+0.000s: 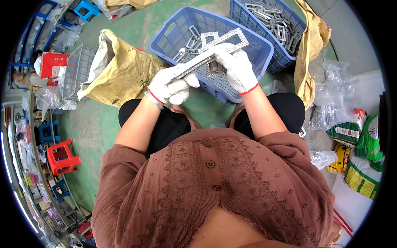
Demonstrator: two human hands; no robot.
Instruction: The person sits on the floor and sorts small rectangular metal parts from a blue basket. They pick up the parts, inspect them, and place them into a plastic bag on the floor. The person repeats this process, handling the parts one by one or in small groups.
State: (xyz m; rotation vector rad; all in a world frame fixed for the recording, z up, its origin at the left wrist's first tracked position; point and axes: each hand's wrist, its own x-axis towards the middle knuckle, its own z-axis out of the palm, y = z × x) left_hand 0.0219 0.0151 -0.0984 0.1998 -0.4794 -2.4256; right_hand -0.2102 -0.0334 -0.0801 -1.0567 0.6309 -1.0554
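Observation:
Both hands wear white knitted gloves with red cuffs. My left hand (pixel 169 87) is closed around the lower end of a long silver-grey metal bar with an open rectangular frame (pixel 194 63) at its far end. Farther up the bar, beside the frame, my right hand (pixel 237 69) grips the same part, its fingers bent over it. The part slants up to the right above a blue plastic basket (pixel 220 93). Inside that basket lie several similar grey metal parts (pixel 191 40), some hidden behind my hands and the bar.
A second blue basket (pixel 285 64), heaped with grey metal parts (pixel 273 20), stands at the far right beside a tan sack (pixel 306 58). To the left are an open yellow woven sack (pixel 128 76), a grey mesh crate (pixel 77 70) and a red stool (pixel 64 156). Packed bags (pixel 364 175) lie at right.

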